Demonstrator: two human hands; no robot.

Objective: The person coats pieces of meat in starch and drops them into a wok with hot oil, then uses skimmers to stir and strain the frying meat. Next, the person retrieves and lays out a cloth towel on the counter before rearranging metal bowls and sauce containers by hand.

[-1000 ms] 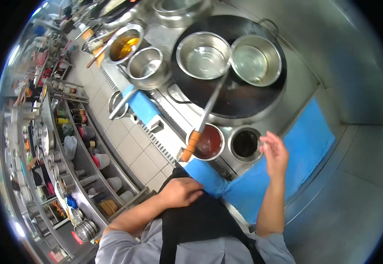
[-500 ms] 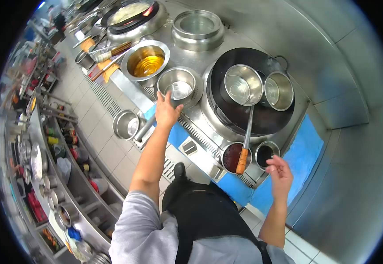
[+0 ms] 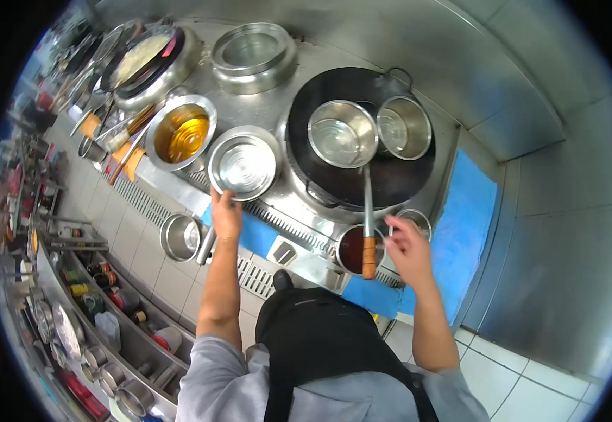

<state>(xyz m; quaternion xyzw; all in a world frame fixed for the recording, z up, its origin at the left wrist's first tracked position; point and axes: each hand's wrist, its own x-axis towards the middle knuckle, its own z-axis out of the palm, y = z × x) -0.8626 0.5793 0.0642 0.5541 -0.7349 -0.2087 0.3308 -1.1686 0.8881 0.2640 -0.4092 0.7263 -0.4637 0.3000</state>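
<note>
The fingers of my left hand point(image 3: 226, 213) are closed on the near rim of a steel pot point(image 3: 243, 167), which looks tipped toward me. Over the containers at the stove's front edge, my right hand point(image 3: 407, 246) hangs with its fingers apart and slightly blurred, holding nothing. Beneath and beside it are a pot of red liquid point(image 3: 351, 249) and another small steel pot point(image 3: 418, 221). A ladle's wooden handle point(image 3: 369, 259) lies across the red pot. Its metal end reaches a steel pot point(image 3: 342, 133) in the black wok point(image 3: 320, 184), beside a second steel pot point(image 3: 404, 128).
A bowl of yellow oil point(image 3: 187, 138) stands left of my left hand, with a lidded round pot point(image 3: 251, 56) behind. Blue cloth point(image 3: 465, 225) covers the right edge. An empty steel pot point(image 3: 180, 237) hangs at the front edge, and shelves point(image 3: 119, 316) line the left.
The view has shifted. My left hand has gone from my apron to the steel pot and closed on its rim, and the pot has tipped. My right hand has moved left, nearer the ladle handle.
</note>
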